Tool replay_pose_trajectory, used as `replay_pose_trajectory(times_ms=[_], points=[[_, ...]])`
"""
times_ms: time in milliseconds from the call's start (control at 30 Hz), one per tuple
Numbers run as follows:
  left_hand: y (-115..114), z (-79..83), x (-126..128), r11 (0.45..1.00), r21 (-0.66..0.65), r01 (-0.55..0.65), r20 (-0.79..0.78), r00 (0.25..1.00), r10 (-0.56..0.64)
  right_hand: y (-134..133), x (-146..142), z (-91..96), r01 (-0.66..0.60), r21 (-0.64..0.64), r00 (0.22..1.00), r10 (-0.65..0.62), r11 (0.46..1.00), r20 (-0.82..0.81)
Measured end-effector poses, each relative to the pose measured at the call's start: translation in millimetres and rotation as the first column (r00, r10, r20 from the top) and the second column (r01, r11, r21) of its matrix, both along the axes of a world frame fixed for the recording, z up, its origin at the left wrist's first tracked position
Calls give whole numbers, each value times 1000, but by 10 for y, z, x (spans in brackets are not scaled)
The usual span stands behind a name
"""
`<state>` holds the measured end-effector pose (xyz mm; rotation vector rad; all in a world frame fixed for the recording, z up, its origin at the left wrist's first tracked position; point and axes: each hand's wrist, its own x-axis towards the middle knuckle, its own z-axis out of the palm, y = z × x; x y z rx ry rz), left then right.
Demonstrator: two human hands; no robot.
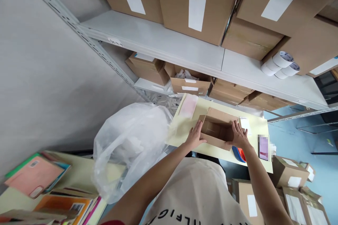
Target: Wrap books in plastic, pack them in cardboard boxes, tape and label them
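An open cardboard box (215, 141) rests on the pale yellow table (211, 151), with its top flaps up and its inside bare. My left hand (195, 136) grips its left end, the thumb along the near side and the fingers on the flap. At the other end my right hand (239, 135) holds the right wall, fingers over the edge. Close by my right wrist lies a blue and red object (239, 154), partly covered by the arm. A white slip of paper (245, 123) sits just beyond the right hand, and a pink sheet (188, 105) lies at the table's far left.
A phone (263, 147) lies near the table's right edge. Left of the table bulges a large clear plastic bag (132, 144). Shelves (158, 35) with large cartons (195, 3) and white tape rolls (281, 64) stand ahead. Books (37, 175) are at lower left; packed cartons (290, 172) at lower right.
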<state>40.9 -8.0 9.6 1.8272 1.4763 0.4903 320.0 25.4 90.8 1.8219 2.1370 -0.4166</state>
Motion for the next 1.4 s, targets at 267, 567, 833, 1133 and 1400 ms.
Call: replay_pose_trajectory(times_ms=[267,567,833,1133,1400], points=[[127,-37,-37,1000,-16,18,188,982,-15,-10,134,-211,43,-13,994,-44,999,-100],[336,-56,-504,962,20,-272,223,939,261,-241,172,-292,16,79,992,-6,997,-128],[1300,-321,-734,704,-171,-689,-237,722,650,-256,114,-201,19,48,997,-15,999,-79],[1553,-538,-703,655,-241,-716,-207,697,686,-296,115,-203,42,34,988,-37,999,-147],[1258,410,-1057,752,17,-659,33,752,659,-280,160,-410,94,103,954,-60,990,-293]])
